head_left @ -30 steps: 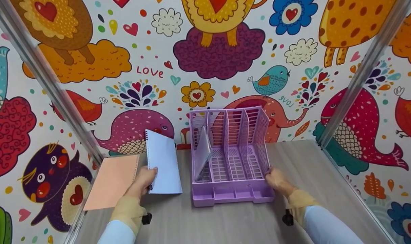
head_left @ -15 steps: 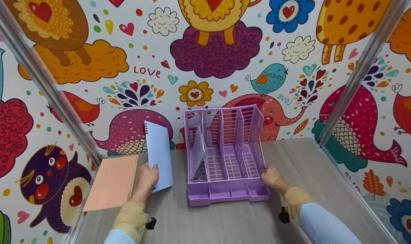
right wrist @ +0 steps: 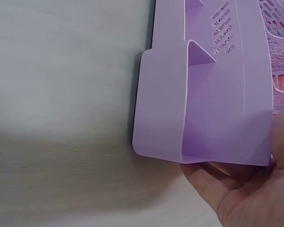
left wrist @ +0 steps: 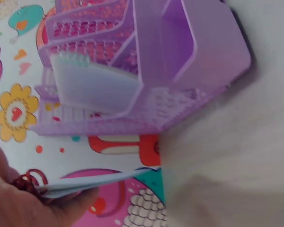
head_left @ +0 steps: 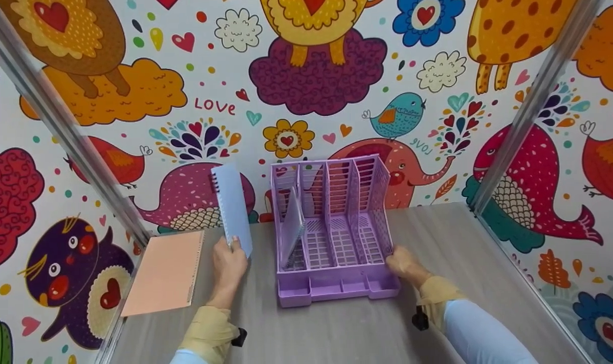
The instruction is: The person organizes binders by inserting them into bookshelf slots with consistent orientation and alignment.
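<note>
**Filing in hand: blue notebook up, rack steadied**

Left hand (head_left: 230,265): thumb and fingers clamped on the blue notebook (head_left: 231,202), held raised, clear of the purple rack (head_left: 337,275) at three o'clock. Right hand (head_left: 406,265): gripping the rack's four-o'clock corner. Next move probably calls for swinging rightward over the rack's side. Obstruction: a pale pad (head_left: 294,230) leans in the leftmost slot. Peach notebook (head_left: 165,273) lies at eight o'clock.

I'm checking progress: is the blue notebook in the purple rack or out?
Out: the left grip holds the blue notebook beside the purple rack, apart from it.
</note>
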A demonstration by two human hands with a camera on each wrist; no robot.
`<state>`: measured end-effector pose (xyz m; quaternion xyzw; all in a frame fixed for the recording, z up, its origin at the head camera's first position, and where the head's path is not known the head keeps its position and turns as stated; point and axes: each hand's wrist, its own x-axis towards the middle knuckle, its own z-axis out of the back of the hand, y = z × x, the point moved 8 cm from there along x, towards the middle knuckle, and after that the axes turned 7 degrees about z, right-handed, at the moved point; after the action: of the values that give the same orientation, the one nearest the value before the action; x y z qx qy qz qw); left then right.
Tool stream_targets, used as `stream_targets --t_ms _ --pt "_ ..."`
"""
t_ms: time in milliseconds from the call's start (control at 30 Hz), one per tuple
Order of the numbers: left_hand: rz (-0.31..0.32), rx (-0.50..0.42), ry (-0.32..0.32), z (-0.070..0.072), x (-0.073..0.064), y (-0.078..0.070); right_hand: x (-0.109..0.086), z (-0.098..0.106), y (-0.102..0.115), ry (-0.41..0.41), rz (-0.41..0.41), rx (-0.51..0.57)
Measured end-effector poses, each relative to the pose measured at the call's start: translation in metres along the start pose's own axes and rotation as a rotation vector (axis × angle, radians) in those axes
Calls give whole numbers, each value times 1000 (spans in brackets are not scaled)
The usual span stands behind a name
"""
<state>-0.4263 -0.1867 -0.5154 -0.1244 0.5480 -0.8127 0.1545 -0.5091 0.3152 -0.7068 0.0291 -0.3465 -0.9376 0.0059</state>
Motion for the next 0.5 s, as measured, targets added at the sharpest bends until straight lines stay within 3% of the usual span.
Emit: stream_targets --t_ms 200,233,367,500 --pt "-81 -46 -62 -5 -16 -19 7 -8 6 20 -17 47" --pt "-96 -48 -79 -5 -18 -22 1 -6 16 25 1 57" --pt "-172 -68 -155 -4 -28 -37 7 -11 14 17 11 26" --pt "-233 -112 -191 -4 -38 -52 15 -18 5 11 29 11"
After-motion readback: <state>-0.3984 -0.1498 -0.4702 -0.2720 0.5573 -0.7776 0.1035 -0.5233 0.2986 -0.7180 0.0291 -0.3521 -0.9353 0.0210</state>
